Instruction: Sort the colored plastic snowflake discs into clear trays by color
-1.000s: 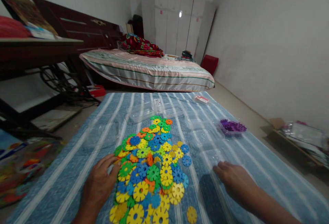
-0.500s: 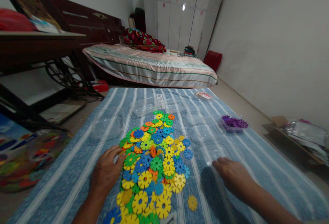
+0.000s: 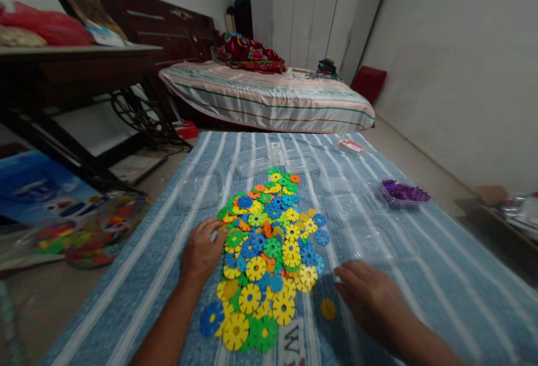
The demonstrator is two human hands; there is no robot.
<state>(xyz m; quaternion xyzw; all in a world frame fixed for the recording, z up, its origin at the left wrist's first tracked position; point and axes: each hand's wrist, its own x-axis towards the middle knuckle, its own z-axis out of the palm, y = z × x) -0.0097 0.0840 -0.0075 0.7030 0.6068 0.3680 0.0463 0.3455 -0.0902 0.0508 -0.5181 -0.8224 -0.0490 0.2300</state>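
Note:
A heap of snowflake-shaped plastic discs (image 3: 273,247) in yellow, blue, green and orange lies on the striped blue cloth. My left hand (image 3: 203,253) rests against the heap's left edge, thumb and bent fingers apart; its fingertips touch the discs there, and I see nothing held. Right of the heap, my right hand (image 3: 370,290) hovers with fingers pressed together. A small pale spot shows at its fingertips, but what it is I cannot make out. Just left of that hand, a single dark yellow disc (image 3: 328,309) lies in its shadow.
Clear plastic boxes (image 3: 370,240) stand to the right, with more at the back (image 3: 252,161) and left (image 3: 199,191). One box holds purple discs (image 3: 404,191). A bag of coloured pieces (image 3: 107,230) is on the floor at left. Beyond is a bed (image 3: 269,94).
My right hand has moved toward the heap and nearer to me, closer to the lone yellow disc. My left hand stays at the heap's edge. The camera view has shifted.

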